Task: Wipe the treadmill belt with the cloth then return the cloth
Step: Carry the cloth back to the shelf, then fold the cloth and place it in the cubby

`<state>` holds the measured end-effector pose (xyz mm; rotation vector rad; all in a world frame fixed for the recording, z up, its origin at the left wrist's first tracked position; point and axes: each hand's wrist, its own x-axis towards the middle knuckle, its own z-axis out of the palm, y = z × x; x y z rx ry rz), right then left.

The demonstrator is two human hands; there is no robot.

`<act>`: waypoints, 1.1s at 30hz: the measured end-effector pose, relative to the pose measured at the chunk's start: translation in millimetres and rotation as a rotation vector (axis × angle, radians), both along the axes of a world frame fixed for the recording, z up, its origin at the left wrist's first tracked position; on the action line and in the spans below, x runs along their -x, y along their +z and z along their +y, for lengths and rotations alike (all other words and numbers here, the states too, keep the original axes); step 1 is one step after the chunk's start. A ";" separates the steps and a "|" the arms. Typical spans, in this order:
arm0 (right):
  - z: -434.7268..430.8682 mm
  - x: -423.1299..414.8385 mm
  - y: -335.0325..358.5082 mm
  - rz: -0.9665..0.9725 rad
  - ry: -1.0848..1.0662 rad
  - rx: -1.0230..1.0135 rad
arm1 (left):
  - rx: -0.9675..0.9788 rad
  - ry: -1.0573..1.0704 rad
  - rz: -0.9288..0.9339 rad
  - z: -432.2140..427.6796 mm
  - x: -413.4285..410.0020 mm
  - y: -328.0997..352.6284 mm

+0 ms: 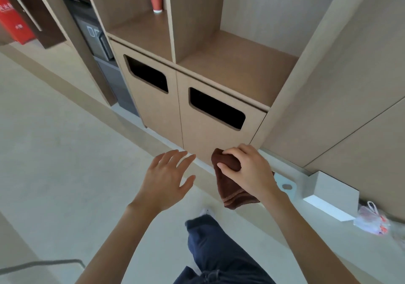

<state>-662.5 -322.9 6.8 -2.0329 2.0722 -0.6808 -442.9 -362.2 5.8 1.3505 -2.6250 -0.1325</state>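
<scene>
Right hand grips the dark brown folded cloth, fingers curled round its top, low in front of the beige wooden cabinet with two dark slot openings. The cloth hangs by the cabinet's right door. Left hand is spread wide and holds nothing, just left of that door. A red paper cup stands on the cabinet's upper left shelf.

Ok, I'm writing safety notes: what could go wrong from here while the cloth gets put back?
The right hand grips only the bunched top of the brown cloth; the hanging end might slip free. The dark slot in the cabinet door is close, so the cloth could end up inside instead of on the shelf above. A plastic bag on the floor to the right could trip a foot.
</scene>
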 end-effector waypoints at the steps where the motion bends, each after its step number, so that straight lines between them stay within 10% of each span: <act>1: -15.4 3.8 1.3 -0.001 -0.005 0.005 | 0.008 -0.008 -0.003 -15.6 3.2 1.2; 33: -263.1 120.7 -2.5 0.001 -0.441 -0.057 | -0.042 -0.543 -0.054 -350.8 164.8 -1.7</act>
